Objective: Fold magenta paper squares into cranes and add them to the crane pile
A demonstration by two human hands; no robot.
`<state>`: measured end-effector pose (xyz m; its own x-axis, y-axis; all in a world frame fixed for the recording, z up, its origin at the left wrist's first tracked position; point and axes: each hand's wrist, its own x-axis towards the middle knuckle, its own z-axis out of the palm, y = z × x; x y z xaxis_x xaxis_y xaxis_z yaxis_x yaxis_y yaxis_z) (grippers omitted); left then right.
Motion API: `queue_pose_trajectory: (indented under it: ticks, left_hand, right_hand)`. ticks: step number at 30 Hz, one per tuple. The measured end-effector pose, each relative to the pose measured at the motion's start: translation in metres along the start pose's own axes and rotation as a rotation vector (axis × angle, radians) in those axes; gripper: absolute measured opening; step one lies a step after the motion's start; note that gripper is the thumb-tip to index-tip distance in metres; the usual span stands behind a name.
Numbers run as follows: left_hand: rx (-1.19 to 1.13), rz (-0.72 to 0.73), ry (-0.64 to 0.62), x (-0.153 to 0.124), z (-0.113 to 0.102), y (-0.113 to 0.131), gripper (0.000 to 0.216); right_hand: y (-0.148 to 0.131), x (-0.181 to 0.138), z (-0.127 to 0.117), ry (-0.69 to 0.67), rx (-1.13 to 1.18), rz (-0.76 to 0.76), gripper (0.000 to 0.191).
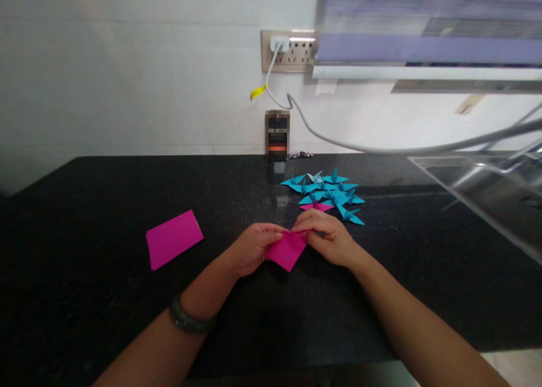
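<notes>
My left hand (250, 247) and my right hand (328, 237) both pinch a folded magenta paper (287, 251) just above the black countertop (105, 206). The paper is diamond-shaped with its point toward me. Fingers of both hands are closed on its upper edge. A flat magenta paper sheet (173, 238) lies to the left of my left hand. Behind my right hand sits a pile of several blue folded paper cranes (328, 194) with one magenta crane (317, 206) at its near edge.
A white wall with a socket strip (290, 51) and a plugged-in white cable (339, 141) rises behind the counter. A small dark device (277, 134) leans against the wall. A steel sink (486, 189) lies at the right. A bracelet (188, 321) circles my left wrist.
</notes>
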<state>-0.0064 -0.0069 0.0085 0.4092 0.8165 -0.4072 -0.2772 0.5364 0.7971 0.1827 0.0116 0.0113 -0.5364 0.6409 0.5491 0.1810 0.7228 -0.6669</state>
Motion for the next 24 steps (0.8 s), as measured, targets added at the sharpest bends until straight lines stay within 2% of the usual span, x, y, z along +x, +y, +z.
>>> queue_pose_trajectory:
  ticks: [10, 24]
  left_hand:
    - [-0.029, 0.005, 0.017, -0.0013, 0.0004, 0.0009, 0.015]
    - [-0.022, 0.049, -0.035, 0.0009, -0.0037, -0.0023, 0.014]
  right_hand:
    - [-0.004, 0.0007, -0.0008, -0.067, 0.073, 0.027, 0.023]
    - [-0.004, -0.0002, -0.0021, -0.098, 0.067, 0.053, 0.022]
